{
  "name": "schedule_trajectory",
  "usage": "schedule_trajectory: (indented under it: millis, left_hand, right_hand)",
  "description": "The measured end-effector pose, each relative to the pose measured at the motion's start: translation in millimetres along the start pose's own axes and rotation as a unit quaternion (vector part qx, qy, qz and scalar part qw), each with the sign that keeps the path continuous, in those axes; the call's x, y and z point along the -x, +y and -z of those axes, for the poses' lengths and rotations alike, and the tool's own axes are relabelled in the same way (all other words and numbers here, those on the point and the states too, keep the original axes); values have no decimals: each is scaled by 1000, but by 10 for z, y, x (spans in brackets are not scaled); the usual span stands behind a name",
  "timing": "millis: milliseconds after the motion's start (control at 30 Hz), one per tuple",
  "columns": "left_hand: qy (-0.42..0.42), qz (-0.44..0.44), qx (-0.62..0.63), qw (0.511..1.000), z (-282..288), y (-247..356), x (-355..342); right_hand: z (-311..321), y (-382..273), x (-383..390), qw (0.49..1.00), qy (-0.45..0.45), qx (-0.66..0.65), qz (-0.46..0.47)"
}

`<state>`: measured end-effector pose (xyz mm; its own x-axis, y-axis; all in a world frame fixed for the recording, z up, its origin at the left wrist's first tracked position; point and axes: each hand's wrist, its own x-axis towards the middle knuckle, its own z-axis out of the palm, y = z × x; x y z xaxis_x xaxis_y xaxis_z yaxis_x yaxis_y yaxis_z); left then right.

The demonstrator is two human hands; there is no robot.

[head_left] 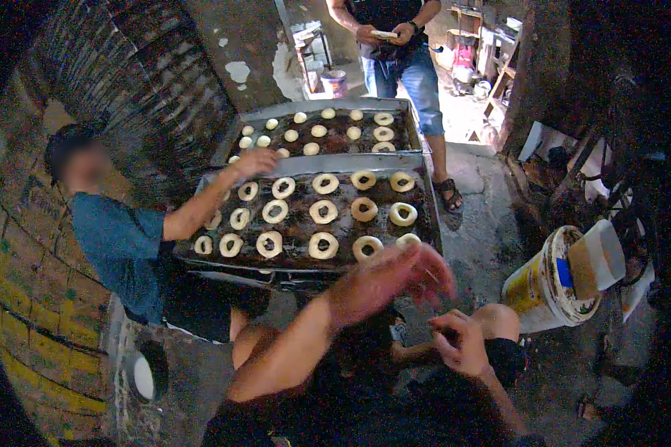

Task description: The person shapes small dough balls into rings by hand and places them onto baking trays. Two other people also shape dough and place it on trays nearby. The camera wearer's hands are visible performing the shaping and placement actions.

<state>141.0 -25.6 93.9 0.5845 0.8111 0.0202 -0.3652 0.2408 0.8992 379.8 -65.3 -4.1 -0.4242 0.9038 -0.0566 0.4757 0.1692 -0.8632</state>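
Observation:
My left hand (414, 276), blurred by motion, is raised at the front right edge of the near metal tray (307, 190), beside a dough ring (367, 248); whether it holds anything is unclear. Below it and to the right, my right hand (462, 343) is curled near my knee, its fingertips drawn in; what they hold, if anything, is hidden. The near tray carries several rows of pale dough rings on a dark, greasy surface. Behind it, a second tray (335, 104) holds several small dough balls and a column of rings at its right.
At left, a seated co-worker (115, 246) reaches over the trays. Another person (399, 67) stands behind, holding a pale piece (384, 35). A white bucket (533, 294) with a plastic container (602, 253) stands at right. A round white object (143, 376) is on the lower left.

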Motion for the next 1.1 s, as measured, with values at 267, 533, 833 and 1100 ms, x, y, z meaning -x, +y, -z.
schedule_trajectory:
  millis: [267,533,833,1100]
  left_hand:
    - [312,12,-355,881,1830,-739,486]
    - [355,-150,-473,793,1511,-574,494]
    - [455,-24,-417,787,1559,-388,1318]
    - [398,5,-424,814,1740,-384,1102]
  right_hand:
    - [-823,878,-662,958,52,273,72]
    - [-507,729,-1116,955,81,272,86]
    - [-771,-223,-2033,956,-30,289,46]
    - [-968,-649,-4559,946,54,162,275]
